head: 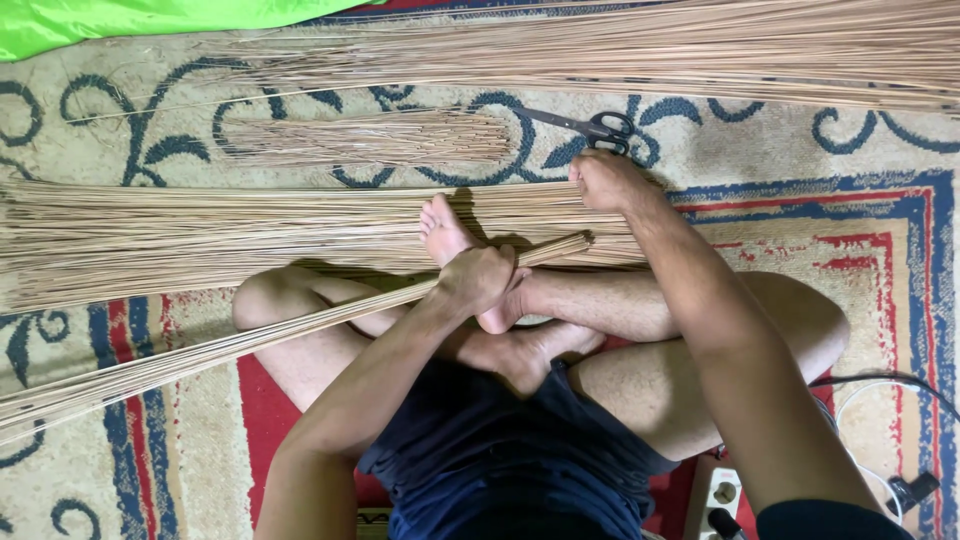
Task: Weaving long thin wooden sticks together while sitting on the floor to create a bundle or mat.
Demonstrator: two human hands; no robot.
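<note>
I sit cross-legged on a patterned carpet (800,210). My left hand (478,277) grips a long thin bundle of tan sticks (250,340) near its cut end, the bundle running off to the lower left over my knee. My right hand (605,182) is closed and reaches forward onto the wide pile of loose sticks (200,235) that lies across the carpet in front of my feet. Black-handled scissors (598,128) lie just beyond my right hand.
A short bunch of cut sticks (370,138) lies further out, and a long layer of sticks (650,50) runs along the top. Green cloth (120,18) sits at the top left. A white power strip (712,495) and cables (880,395) are at the lower right.
</note>
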